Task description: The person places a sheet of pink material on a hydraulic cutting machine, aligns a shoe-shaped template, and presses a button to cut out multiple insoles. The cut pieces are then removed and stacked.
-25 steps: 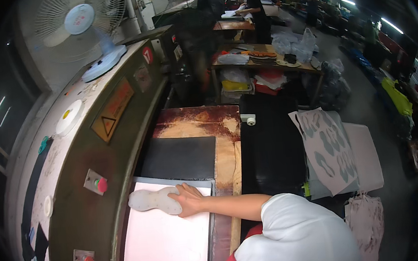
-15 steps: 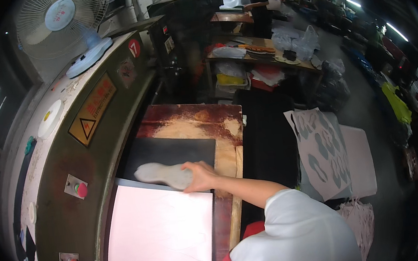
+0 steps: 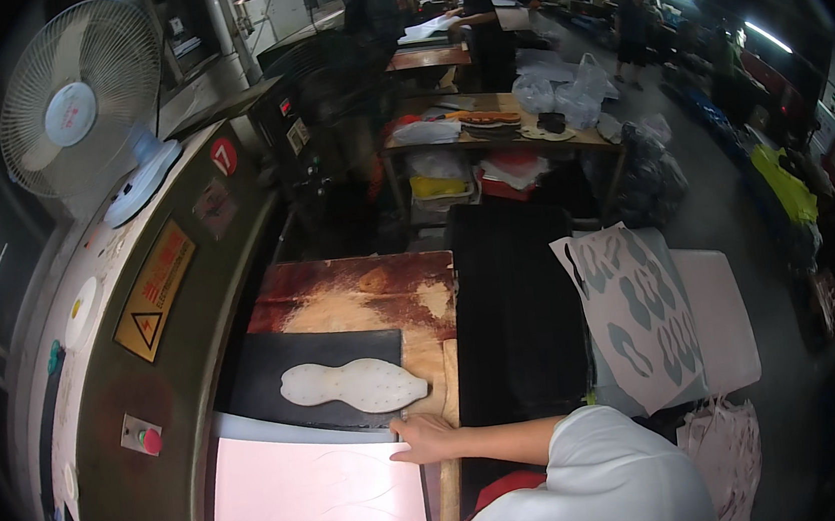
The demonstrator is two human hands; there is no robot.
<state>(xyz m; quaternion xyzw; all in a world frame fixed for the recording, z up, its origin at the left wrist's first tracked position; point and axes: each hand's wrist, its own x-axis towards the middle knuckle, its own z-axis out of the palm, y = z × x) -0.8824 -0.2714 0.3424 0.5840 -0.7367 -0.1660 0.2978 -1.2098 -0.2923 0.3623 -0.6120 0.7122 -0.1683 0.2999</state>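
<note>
My right hand (image 3: 425, 439) reaches in from the right and pinches the far right corner of a pale pink sheet (image 3: 310, 502). Curved lines run across that sheet, and a grey-blue layer (image 3: 283, 430) shows along its far edge. Just beyond my fingers, a white sole-shaped plate (image 3: 349, 386) with small dots lies flat on a black board (image 3: 275, 350), apart from the hand. The board rests on a worn red-brown wooden surface (image 3: 339, 280). My left hand is not in view.
A green machine beam (image 3: 176, 364) with red buttons runs along the left, carrying a fan (image 3: 72, 113). On the right lie a pink sheet with sole-shaped holes (image 3: 633, 310) and pink scraps (image 3: 723, 452). Another person (image 3: 480, 18) stands at a far table.
My right hand has let go of the white sole-shaped plate and moved nearer, onto the pink sheet's corner. The plate stays on the black board. The whole view has shifted.
</note>
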